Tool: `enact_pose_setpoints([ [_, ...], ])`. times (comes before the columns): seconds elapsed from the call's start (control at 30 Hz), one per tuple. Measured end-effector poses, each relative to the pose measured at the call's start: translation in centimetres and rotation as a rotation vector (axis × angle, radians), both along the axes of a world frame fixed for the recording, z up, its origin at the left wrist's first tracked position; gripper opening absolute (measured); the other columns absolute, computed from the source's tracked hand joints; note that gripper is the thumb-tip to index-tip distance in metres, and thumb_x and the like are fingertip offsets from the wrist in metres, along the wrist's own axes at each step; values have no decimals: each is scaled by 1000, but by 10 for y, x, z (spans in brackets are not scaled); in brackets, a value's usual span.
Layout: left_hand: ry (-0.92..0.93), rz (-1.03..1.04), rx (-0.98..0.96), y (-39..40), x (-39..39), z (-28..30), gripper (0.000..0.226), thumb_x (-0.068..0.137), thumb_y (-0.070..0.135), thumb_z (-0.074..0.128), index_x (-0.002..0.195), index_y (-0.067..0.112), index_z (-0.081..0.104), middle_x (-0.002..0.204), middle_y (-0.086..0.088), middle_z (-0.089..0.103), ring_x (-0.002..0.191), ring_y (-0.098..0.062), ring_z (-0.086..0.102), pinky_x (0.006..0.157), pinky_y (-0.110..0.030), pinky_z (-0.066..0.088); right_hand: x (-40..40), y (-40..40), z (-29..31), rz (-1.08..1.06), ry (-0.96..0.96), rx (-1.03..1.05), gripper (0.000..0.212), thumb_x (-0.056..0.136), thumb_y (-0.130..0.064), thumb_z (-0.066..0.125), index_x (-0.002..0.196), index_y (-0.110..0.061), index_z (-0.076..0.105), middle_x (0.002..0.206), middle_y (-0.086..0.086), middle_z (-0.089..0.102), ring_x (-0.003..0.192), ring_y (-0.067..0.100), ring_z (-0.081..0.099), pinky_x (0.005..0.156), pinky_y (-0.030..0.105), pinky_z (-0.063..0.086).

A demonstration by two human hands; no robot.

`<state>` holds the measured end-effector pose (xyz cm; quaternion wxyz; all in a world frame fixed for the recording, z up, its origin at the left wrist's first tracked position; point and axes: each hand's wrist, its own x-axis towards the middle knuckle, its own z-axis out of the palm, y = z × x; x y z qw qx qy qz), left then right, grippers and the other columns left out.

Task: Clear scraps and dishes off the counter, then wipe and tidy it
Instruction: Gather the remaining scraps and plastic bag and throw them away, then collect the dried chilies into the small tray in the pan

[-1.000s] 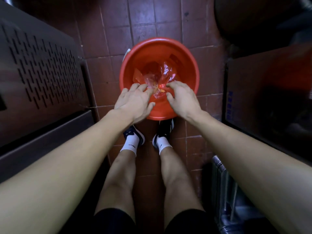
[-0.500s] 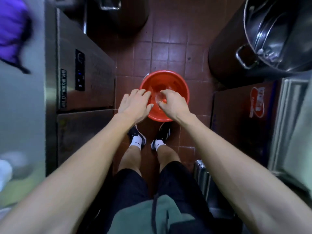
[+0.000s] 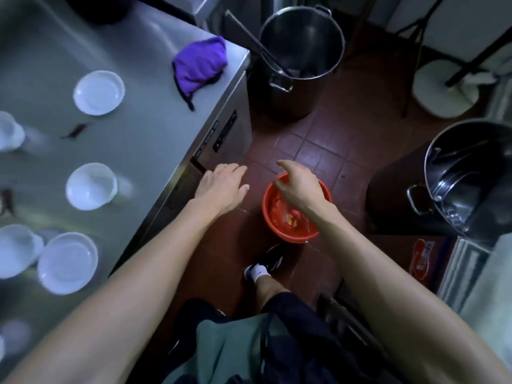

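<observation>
Both our hands hung empty with loose fingers: left hand beside the steel counter, right hand above the red bucket of scraps on the floor; white bowls sat on the counter.

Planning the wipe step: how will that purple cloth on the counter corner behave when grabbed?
The purple cloth lies crumpled, so it is probably floppy and will drape from a pinch. A dark cord trails off it and may snag. It looks light and unlikely to roll off the counter.
</observation>
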<state>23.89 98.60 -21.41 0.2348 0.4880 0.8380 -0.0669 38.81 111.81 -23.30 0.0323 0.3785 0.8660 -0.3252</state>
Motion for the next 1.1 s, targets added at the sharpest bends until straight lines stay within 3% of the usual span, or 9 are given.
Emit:
enact_pose_setpoints([
  [0.3, 0, 266, 165, -161, 5, 39, 52, 101, 42, 45, 148, 22, 39, 152, 2, 42, 140, -24, 36, 111, -46, 36, -21, -120, 53, 260, 26, 51, 50, 87, -24, 63, 136, -15, 56, 136, 9, 61, 122, 32, 58, 99, 48, 50],
  [0.67, 42, 553, 263, -359, 40, 56, 48, 98, 43, 50, 142, 25, 45, 143, 4, 51, 132, -24, 44, 103, -43, 40, -42, -280, 104, 532, 116, 126, 44, 90, -28, 62, 133, -19, 59, 135, 3, 62, 124, 26, 56, 99, 45, 49],
  [1.1, 101, 824, 369, -487, 70, 73, 50, 99, 42, 50, 145, 23, 44, 147, 0, 49, 134, -25, 44, 105, -42, 42, -65, -405, 115, 765, 103, 125, 47, 92, -30, 62, 137, -19, 57, 138, 3, 60, 120, 25, 58, 99, 41, 48],
])
